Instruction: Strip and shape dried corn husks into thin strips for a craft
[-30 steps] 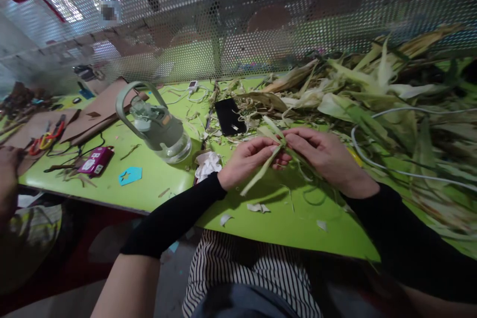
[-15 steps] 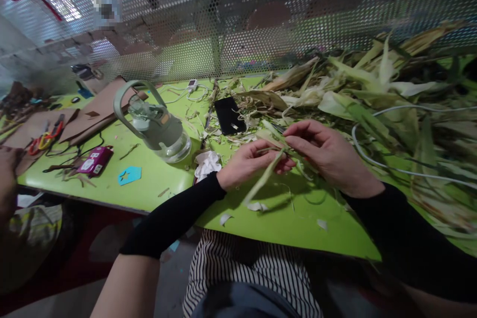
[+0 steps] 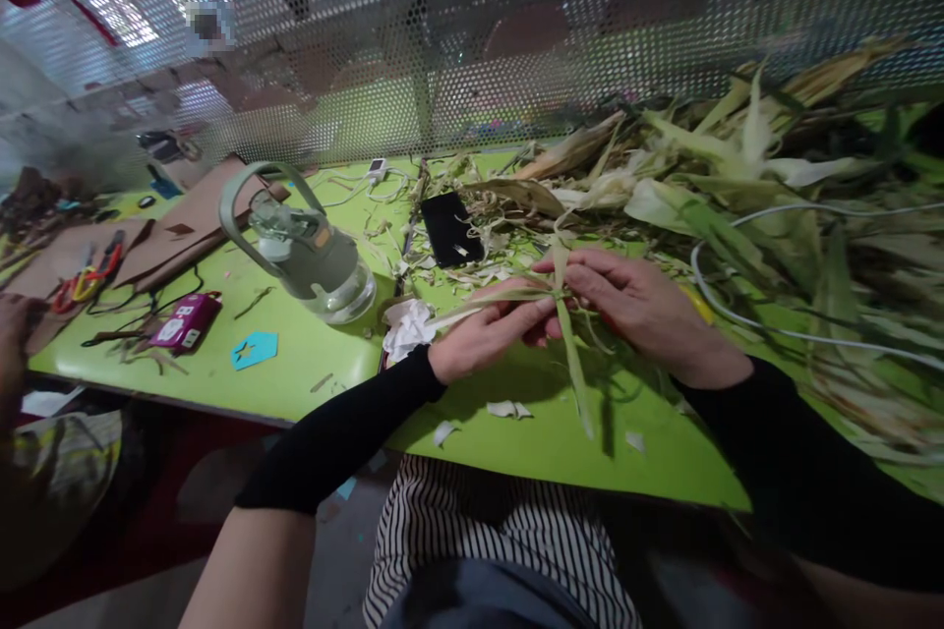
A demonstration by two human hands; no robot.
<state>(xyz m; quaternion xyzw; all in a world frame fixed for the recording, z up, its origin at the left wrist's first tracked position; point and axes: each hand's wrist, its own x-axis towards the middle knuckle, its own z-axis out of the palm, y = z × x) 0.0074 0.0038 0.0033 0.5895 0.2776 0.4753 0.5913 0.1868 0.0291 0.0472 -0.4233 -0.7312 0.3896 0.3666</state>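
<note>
Pale green corn husk strips [image 3: 573,354] cross one another between my two hands, above the table's front half. My left hand [image 3: 491,329] is closed on them, thumb on top near the crossing. From the other side, my right hand [image 3: 626,300] pinches the strips at the same crossing. One strip hangs down toward me, one points up and away, and another lies leftward over my left hand. How they are joined at the crossing is partly hidden by my fingers. Beyond my hands lies a black phone [image 3: 452,229] among husk scraps.
A large heap of corn husks [image 3: 685,187] and a white cable [image 3: 782,334] are at the right. Left stand a green-lidded water bottle [image 3: 310,260], crumpled tissue [image 3: 408,329], a purple box [image 3: 184,322] and scissors [image 3: 88,283]. Another person's hand [image 3: 15,319] is at the far left.
The husk strips have turned between my hands: the long end that pointed to the lower left now hangs down, and another lies leftward. My right hand shifted its fingers and pinches the crossing again.
</note>
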